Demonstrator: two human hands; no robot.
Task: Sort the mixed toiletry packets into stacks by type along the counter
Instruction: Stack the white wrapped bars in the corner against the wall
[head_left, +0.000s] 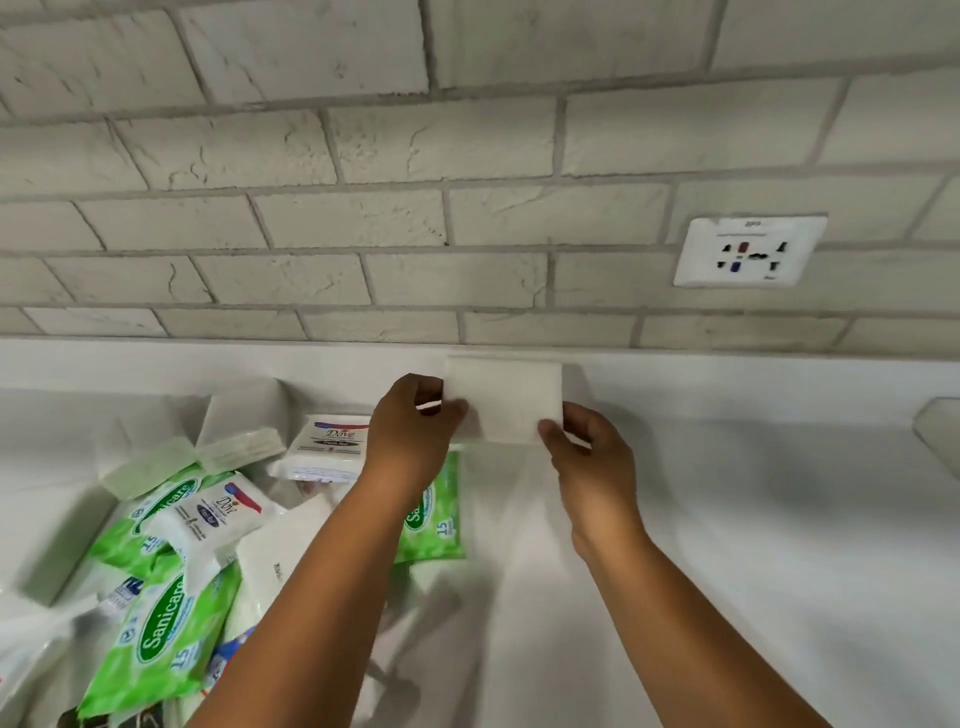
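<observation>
the sorting looks only at its beginning. the left hand (410, 431) and the right hand (592, 457) both pinch one plain white packet (506, 400) by its lower corners, holding it at the back edge of the counter (753, 519), close to the brick wall (415, 218). whether it already rests on the counter i cannot tell. the mixed pile (171, 530) of green sanicare and white dove packets lies unsorted at the left side, so almost everything remains.
</observation>
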